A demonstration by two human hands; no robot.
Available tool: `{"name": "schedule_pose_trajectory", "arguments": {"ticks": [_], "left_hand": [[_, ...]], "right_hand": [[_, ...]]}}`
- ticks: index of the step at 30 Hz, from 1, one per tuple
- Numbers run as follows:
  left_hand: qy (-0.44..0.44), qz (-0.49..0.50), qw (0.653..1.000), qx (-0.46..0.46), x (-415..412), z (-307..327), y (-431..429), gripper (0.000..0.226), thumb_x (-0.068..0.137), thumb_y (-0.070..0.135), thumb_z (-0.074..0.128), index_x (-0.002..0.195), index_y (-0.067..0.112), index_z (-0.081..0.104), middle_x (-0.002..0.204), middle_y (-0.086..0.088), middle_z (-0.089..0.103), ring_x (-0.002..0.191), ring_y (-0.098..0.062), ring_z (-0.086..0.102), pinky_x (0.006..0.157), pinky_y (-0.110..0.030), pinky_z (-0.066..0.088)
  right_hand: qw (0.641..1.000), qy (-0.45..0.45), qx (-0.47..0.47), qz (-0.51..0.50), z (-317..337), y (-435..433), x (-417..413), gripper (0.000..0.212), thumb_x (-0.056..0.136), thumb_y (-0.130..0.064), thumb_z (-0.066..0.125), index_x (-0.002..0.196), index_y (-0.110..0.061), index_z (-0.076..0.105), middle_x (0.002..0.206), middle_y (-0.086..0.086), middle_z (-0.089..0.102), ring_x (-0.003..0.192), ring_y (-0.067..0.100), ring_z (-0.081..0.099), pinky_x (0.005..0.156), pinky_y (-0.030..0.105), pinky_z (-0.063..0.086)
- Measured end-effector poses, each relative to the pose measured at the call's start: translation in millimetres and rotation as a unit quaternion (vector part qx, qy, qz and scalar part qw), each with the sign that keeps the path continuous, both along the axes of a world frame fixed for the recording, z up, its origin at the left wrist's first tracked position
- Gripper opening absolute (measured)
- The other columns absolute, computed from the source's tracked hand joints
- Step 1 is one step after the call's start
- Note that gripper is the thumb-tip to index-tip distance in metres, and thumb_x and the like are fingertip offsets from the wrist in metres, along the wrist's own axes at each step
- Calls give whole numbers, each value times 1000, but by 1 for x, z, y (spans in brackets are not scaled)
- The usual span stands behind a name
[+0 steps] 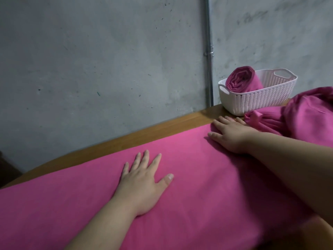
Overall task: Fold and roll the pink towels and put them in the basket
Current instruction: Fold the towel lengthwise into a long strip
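Pink towel point(198, 186) is laid flat along the wooden table point(144, 136), stretching away from the white basket point(261, 101) toward the near left. The right hand point(232, 136) is pressed palm-down on the towel's end nearest the basket, fingers straight and slightly spread, the fingertips reaching the bare wood just in front of the basket. The left hand point(144, 179) is laid flat farther from the basket, on the towel's middle, fingers fanned apart. A rolled towel point(241, 82) is stood tilted inside the basket's left end. A crumpled heap of pink cloth point(306, 120) is piled against the basket's near right side. Behind the basket, a grey wall point(90, 60) and a metal pipe point(208, 51) are seen.
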State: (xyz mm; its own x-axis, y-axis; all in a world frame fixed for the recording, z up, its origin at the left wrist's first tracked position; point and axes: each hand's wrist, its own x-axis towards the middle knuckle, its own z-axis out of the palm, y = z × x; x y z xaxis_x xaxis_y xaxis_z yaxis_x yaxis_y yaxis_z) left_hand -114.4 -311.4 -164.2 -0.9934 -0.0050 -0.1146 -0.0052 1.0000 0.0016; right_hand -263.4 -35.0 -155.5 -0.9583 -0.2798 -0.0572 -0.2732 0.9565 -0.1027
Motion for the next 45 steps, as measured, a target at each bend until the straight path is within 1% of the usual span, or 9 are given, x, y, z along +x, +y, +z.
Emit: {"name": "schedule_pose_trajectory", "arguments": {"ticks": [3,7,13,17,25,30,36,41,45], "left_hand": [[53,-5,998,-15,10,6,8,96,75,76,-7,159,36,14,169,0,3,155,-16,-2,126,-41,4],[10,-55,998,2,41,5,46,73,95,69,14,160,36,4,169,2,-7,154,-15,-11,126,-43,-1],[-31,-50,998,1,65,7,66,78,93,74,12,159,37,-7,166,1,-18,153,-17,-18,124,-49,-7],[-14,-67,998,-11,77,8,86,70,102,61,16,161,29,-3,167,-3,-15,153,-17,-17,125,-47,-5],[-53,-59,997,-18,87,12,102,114,69,95,9,160,28,-11,166,-4,-21,153,-20,-19,123,-53,-7],[-47,-55,997,-33,87,11,105,109,78,91,19,160,25,-11,166,-10,-18,153,-27,-17,123,-58,-3],[-22,-20,1000,4,109,9,83,76,96,73,14,159,36,-7,167,1,-15,154,-17,-15,124,-50,-4],[-14,42,999,-3,119,8,67,80,95,73,13,160,31,-6,168,-5,-13,154,-25,-12,124,-50,-3],[-7,40,999,-6,118,6,70,78,98,70,15,160,29,-5,168,-7,-11,155,-27,-10,124,-52,-2]], "right_hand": [[998,57,-14,35,9,-8,37,60,101,-59,30,149,-25,39,161,6,30,152,24,17,122,57,7],[993,1,-38,112,5,-27,131,74,99,-64,33,158,-22,22,169,7,9,156,25,4,124,52,7],[997,-39,-7,65,3,31,178,111,70,-86,-8,162,-26,6,170,3,-2,156,21,-3,125,45,2],[999,-29,18,35,-1,62,182,79,99,-69,17,162,-24,2,170,2,-5,156,20,-5,126,44,0],[998,-42,29,26,-1,62,180,79,99,-68,19,162,-23,2,170,2,-5,156,21,-5,125,46,1],[1000,-11,-26,7,7,24,179,69,96,-60,36,149,-16,35,160,10,27,151,29,15,120,55,17],[998,-27,-10,64,-6,14,193,82,97,-71,18,162,-22,3,170,3,-5,156,22,-6,124,52,-1],[998,-43,23,35,-1,10,191,80,97,-69,22,162,-24,5,170,3,-3,156,22,-4,123,55,3],[997,-24,-30,62,4,-37,206,76,99,-59,32,160,-19,13,169,9,4,156,27,0,122,59,7]]}}
